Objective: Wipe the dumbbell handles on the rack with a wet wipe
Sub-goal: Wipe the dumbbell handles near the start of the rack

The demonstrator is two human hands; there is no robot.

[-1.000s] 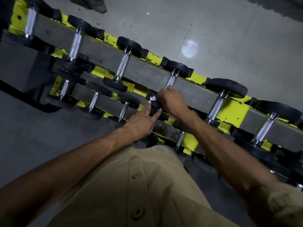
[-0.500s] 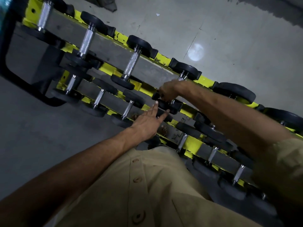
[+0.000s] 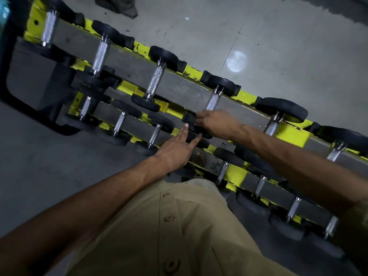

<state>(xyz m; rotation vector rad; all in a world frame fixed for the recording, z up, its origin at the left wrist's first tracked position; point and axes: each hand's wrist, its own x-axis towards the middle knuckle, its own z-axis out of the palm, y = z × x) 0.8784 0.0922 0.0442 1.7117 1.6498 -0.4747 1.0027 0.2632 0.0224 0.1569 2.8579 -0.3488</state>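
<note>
- Dumbbell handle point(image 3: 212, 100): a knurled silver bar on the upper tier of the yellow rack point(image 3: 294, 134). Its lower end runs straight into the curled fingers of the right hand point(image 3: 218, 124).
- The right hand's fingers are wrapped together round that lower end of the dumbbell handle. Their tips lie against the black weight head point(image 3: 188, 120) just beyond them. What lies between palm and bar is hidden.
- The bare upper length of the bar rises away from the right knuckles to a second black head at the rack's far edge.
- The left hand point(image 3: 175, 150) lies flat just below the right fingers, its own fingers straight and spread.
- The left index fingertip point(image 3: 186, 126) touches the same black weight head. Another fingertip rests on a dark head just under the right hand. How hard they press cannot be told.
- To the left of both sets of fingers, more upper-tier handles point(image 3: 157, 80) lie in a row, each between black heads.
- Shorter lower-tier handles point(image 3: 154, 134) lie just left of the left-hand fingers.
- Past the right wrist another thick handle point(image 3: 271, 127) stands on the upper tier.
- Beyond the fingers and the rack lies a grey floor point(image 3: 288, 36) with a pale light spot point(image 3: 236, 61).
- Behind both wrists hangs a tan buttoned shirt point(image 3: 179, 226).
</note>
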